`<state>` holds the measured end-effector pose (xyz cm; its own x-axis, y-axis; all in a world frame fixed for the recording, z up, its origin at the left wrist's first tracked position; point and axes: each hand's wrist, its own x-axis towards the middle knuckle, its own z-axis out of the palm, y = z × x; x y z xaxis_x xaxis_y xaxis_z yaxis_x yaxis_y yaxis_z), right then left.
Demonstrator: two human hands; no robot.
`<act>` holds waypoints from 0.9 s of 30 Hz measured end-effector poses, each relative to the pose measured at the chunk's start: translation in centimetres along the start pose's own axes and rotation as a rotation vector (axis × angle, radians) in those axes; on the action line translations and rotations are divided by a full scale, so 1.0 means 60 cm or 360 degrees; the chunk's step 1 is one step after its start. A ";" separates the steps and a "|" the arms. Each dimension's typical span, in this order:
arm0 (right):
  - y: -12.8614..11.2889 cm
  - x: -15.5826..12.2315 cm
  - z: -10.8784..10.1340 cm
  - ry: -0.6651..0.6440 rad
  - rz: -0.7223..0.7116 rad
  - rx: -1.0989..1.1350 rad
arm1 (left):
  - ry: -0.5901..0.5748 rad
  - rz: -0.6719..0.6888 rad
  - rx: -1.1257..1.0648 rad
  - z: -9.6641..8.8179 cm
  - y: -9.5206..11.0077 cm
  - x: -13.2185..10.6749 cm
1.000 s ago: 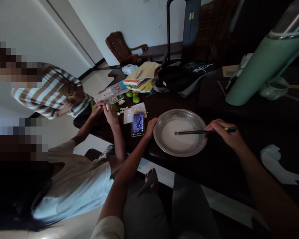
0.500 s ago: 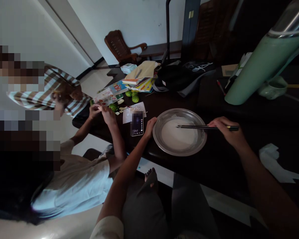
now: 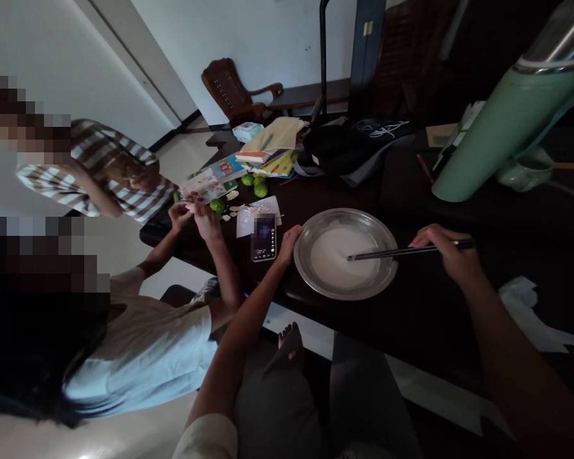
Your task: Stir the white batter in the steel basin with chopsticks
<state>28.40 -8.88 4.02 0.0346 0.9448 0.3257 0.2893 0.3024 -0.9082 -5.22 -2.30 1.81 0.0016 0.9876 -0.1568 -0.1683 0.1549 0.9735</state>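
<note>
A wide steel bowl point(image 3: 304, 258) sits near the table edge, holding a milky white liquid point(image 3: 337, 258). My left hand point(image 3: 289, 243) grips the bowl's left rim; the fingertips are partly hidden by the bowl. In my right hand point(image 3: 449, 252), right of the bowl, is a pair of dark chopsticks point(image 3: 397, 252). Their tips dip into the liquid near its middle, and they lie at a low slant over the right rim. Just left of my left hand, a phone point(image 3: 264, 239) with a lit screen lies partly on a white sheet point(image 3: 249, 217).
Beside me on the left, a person's hands point(image 3: 196, 217) work over green fruits point(image 3: 258, 185) and peel pieces. Another person in a checked shirt point(image 3: 124, 169) stands beyond. Books point(image 3: 268, 159), a black bag point(image 3: 339, 150), a green flask point(image 3: 488, 137), a cup point(image 3: 526, 171) and crumpled tissue point(image 3: 530, 312) lie about.
My right hand has shifted right, drawing the chopsticks with it, so their tips sit farther right and lower in the liquid. My left hand stays on the bowl rim.
</note>
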 end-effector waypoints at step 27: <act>0.002 -0.001 0.007 -0.0135 0.0071 -0.0048 | -0.0016 0.0050 0.0024 0.000 -0.005 0.002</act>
<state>28.02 -8.85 3.77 -0.0324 0.9650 0.2604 0.3181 0.2569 -0.9126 -5.15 -2.25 1.51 0.0067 0.9922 -0.1247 -0.1535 0.1242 0.9803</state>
